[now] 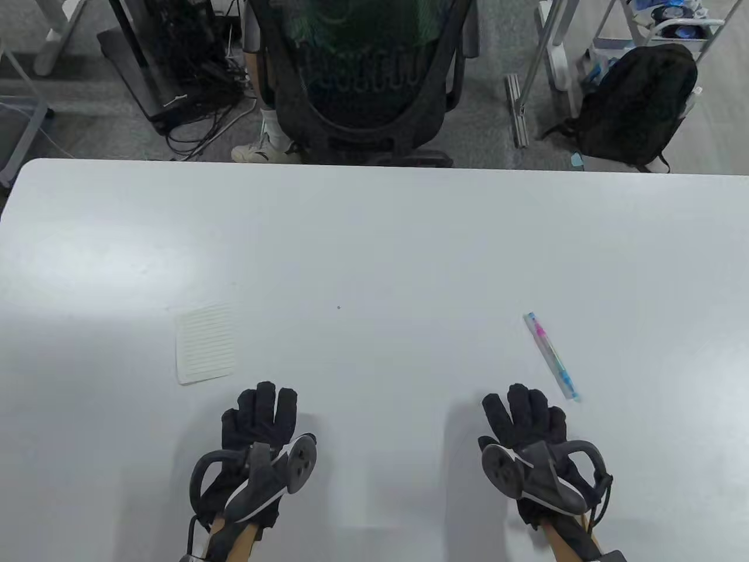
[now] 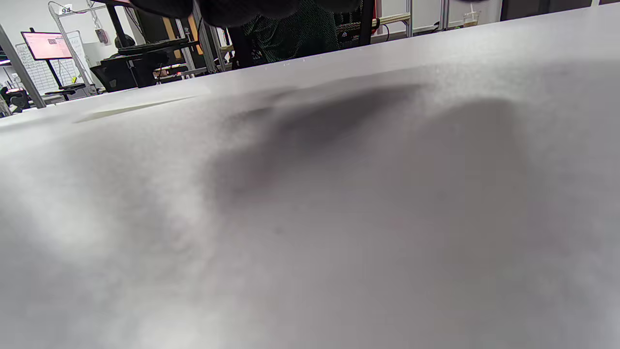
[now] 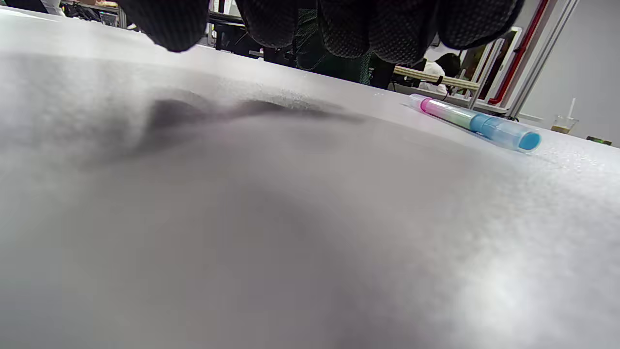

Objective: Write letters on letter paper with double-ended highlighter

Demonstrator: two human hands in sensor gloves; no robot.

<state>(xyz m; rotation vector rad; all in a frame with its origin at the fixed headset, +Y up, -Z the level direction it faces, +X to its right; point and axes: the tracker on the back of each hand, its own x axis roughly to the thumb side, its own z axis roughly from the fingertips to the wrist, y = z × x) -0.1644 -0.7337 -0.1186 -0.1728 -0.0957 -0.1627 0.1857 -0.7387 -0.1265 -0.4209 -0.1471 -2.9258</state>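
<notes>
A small sheet of lined letter paper (image 1: 205, 350) lies flat on the white table (image 1: 374, 246), left of centre; in the left wrist view it shows as a thin pale strip (image 2: 131, 108). The double-ended highlighter (image 1: 551, 355), pink at its far end and blue at its near end, lies at the right (image 3: 477, 123). My left hand (image 1: 260, 410) rests flat and open below and right of the paper. My right hand (image 1: 524, 413) lies flat and open just left of the highlighter's blue end, not touching it. Both hands hold nothing.
Beyond the table's far edge stands a black mesh office chair (image 1: 363, 76) with a person's leg and shoe (image 1: 263, 149) beside it. A black backpack (image 1: 638, 105) sits on the floor at the back right, cables (image 1: 193, 88) at the back left.
</notes>
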